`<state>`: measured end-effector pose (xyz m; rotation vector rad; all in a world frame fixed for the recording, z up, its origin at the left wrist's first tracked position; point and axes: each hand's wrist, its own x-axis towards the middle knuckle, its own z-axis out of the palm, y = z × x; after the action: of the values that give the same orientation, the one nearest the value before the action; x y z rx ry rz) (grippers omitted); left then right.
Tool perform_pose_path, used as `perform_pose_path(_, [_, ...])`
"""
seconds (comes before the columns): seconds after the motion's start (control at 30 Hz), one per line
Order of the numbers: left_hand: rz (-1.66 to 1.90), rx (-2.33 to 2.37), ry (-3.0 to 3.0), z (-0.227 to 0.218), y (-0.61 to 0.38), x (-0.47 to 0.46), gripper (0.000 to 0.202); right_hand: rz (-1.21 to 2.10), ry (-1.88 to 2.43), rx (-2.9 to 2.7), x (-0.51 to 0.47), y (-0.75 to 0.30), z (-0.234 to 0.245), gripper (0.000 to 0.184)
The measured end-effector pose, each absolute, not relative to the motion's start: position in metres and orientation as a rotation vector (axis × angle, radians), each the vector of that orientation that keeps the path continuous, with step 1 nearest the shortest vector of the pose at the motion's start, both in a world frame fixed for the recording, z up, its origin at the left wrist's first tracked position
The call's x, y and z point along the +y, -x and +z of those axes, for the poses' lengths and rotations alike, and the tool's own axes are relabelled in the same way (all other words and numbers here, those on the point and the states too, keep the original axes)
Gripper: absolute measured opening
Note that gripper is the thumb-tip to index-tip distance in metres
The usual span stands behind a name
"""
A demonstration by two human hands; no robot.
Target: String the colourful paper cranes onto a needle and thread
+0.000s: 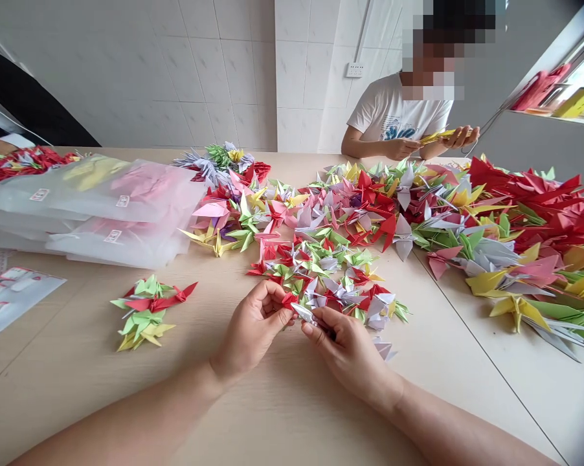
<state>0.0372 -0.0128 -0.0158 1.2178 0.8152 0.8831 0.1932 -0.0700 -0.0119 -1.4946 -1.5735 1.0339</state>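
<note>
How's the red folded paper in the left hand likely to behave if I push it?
The red folded paper is probably very light: the left hand pinches it between fingertips. It may be fairly stiff, since similar paper pieces in the pile hold raised points. A hard push would likely crease it, as it looks thin and small.

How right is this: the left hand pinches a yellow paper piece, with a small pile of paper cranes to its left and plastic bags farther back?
Not quite: the head view shows the left hand pinching a red paper piece, not yellow. The small pile of paper cranes and the plastic bags are as you say.
</note>
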Motion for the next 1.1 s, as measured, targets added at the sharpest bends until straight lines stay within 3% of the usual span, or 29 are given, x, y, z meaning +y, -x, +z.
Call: perform_pose_path(1.1, [0.896,0.880,-1.186,-0.0166,-0.0384,-0.0118,0.013,1.132,1.471,-1.522,-0.0698,-0.1951,-0.0127,0.029])
